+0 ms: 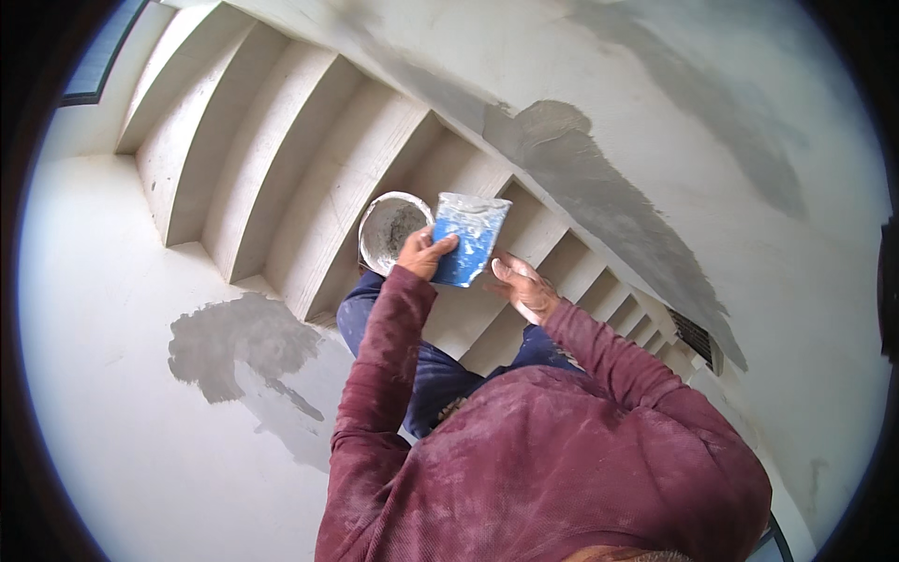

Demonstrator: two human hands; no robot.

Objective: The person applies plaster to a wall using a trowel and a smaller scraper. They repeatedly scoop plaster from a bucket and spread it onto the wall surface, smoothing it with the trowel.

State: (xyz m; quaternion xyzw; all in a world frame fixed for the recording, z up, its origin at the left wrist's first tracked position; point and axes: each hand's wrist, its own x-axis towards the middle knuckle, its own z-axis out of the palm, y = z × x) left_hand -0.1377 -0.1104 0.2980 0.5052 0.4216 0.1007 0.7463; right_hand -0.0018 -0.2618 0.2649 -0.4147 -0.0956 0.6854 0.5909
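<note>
Now the left hand (425, 255) grips a flat blue plaster-smeared spreader (474, 234), just beside a round white-crusted bucket (378, 232) over pale stairs (361, 140); the whitened right hand (528, 288), loosely open, hovers near the spreader's edge.

Pale stairs (220, 140) run from upper left toward right, between 2 pale walls (777, 103). Left wall (94, 281): 1 grey patch (220, 347) beside stairs. Right wall (815, 281): 2 long grey streaks (599, 178), roughly parallel. Dark-framed window (98, 51), upper left. Dark grille (691, 332) near stairs' far end.
</note>
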